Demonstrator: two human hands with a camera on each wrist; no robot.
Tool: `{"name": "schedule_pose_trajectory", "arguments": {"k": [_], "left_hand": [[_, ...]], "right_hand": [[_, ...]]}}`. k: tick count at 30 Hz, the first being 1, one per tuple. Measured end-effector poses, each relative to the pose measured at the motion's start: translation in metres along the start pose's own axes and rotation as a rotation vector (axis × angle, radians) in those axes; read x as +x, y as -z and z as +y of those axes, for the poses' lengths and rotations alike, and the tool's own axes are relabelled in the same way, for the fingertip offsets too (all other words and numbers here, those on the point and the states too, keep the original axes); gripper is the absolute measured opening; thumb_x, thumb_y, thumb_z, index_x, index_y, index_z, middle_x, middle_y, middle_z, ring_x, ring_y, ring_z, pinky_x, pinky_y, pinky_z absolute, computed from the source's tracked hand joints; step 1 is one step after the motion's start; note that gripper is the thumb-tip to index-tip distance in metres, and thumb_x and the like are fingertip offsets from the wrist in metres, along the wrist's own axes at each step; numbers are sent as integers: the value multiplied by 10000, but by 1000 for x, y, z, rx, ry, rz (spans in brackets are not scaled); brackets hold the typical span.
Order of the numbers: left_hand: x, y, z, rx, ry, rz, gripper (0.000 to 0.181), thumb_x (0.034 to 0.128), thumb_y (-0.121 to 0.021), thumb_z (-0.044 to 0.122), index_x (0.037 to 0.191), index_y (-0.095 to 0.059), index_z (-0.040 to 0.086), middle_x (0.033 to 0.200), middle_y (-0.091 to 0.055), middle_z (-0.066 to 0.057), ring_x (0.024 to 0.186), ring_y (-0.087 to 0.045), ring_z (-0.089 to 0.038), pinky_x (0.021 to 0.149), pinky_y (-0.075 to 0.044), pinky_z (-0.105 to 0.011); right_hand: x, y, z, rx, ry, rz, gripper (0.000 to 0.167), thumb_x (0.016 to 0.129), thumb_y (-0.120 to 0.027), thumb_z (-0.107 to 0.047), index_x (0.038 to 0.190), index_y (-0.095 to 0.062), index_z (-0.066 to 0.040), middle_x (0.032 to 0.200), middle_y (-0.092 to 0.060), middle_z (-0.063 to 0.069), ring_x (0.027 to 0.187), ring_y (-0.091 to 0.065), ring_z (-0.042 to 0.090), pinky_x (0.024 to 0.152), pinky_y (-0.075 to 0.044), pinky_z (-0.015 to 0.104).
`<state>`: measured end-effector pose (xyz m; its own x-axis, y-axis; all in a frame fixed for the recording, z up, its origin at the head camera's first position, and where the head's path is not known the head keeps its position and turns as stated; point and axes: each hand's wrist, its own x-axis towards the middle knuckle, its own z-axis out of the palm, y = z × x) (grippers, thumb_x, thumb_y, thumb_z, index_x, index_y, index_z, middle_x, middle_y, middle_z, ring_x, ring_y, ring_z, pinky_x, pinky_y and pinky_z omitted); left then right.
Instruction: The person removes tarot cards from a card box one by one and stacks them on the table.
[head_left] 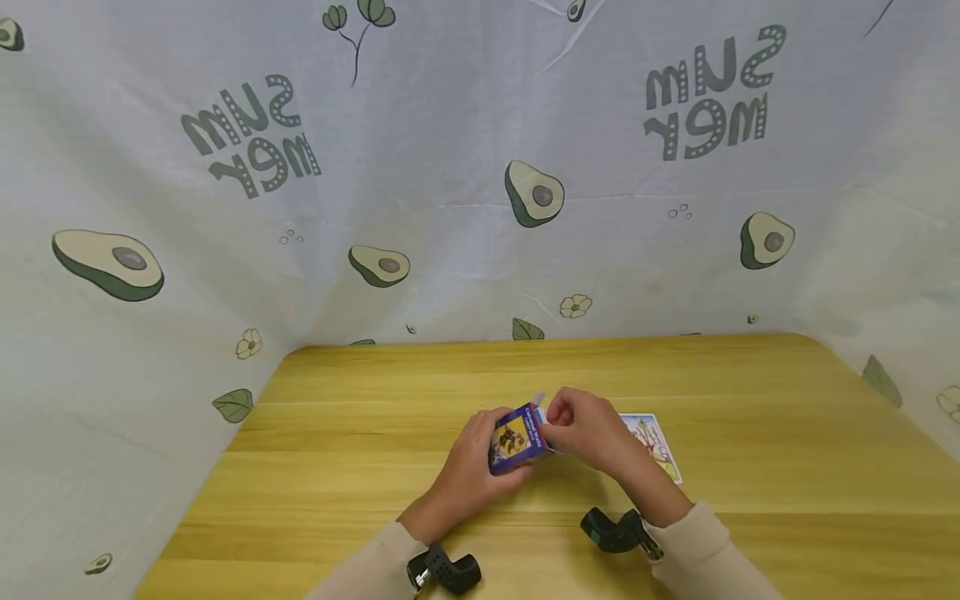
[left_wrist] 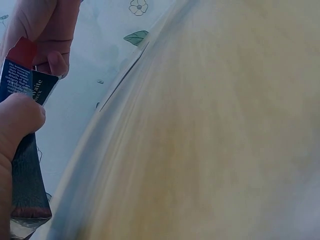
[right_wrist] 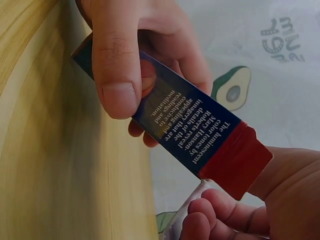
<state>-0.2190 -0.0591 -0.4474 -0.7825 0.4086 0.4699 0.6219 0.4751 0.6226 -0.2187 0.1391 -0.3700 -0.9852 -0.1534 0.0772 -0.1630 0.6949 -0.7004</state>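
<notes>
My left hand (head_left: 471,454) grips a purple-and-blue tarot card box (head_left: 517,439) with a yellow picture, tilted above the table. Its thumb (right_wrist: 117,85) lies across the narrow side printed with white text. At the box's open end, a red flap (right_wrist: 237,162) sticks out and a pale edge shows. My right hand (head_left: 588,425) has its fingers curled at this end, pinching at the opening; exactly which part lies between the fingertips is hidden. A colourful card (head_left: 656,446) lies on the table, partly behind the right forearm.
The wooden table (head_left: 337,450) stretches out around both hands. A pale cloth (head_left: 465,108) with avocado prints hangs behind it and at the sides. Black wrist cameras (head_left: 450,571) are worn on both wrists.
</notes>
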Motion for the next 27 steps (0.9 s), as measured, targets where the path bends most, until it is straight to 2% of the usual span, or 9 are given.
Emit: {"name": "schedule_pose_trajectory", "arguments": {"k": [11,18,27], "left_hand": [[-1,-1,-1,11,11,3,719,799,-780,341,1382,-411,139,1212,-522,-7,993,-489,-104,853,-463,-288],[0,-1,0,4,16,-1,722,803,-778,342,1387,-409,129,1223,-513,-5,1008,-489,-106,863,-465,-291],[-1,-1,-1,6,10,4,720,804,-775,358,1381,-411,130,1223,-522,-27,1007,-493,-107,859,-467,-291]], "right_hand": [[-2,6,1,-2,-5,-4,198,805,-754,-172,839,-592,-63,734,-567,27,655,-502,167,553,-428,291],[-3,11,0,-10,-49,-21,196,833,-751,-222,824,-617,-79,729,-574,27,660,-496,176,560,-424,296],[-4,18,3,44,-53,-30,159,855,-723,-169,858,-622,-47,715,-652,30,569,-603,177,518,-492,299]]}}
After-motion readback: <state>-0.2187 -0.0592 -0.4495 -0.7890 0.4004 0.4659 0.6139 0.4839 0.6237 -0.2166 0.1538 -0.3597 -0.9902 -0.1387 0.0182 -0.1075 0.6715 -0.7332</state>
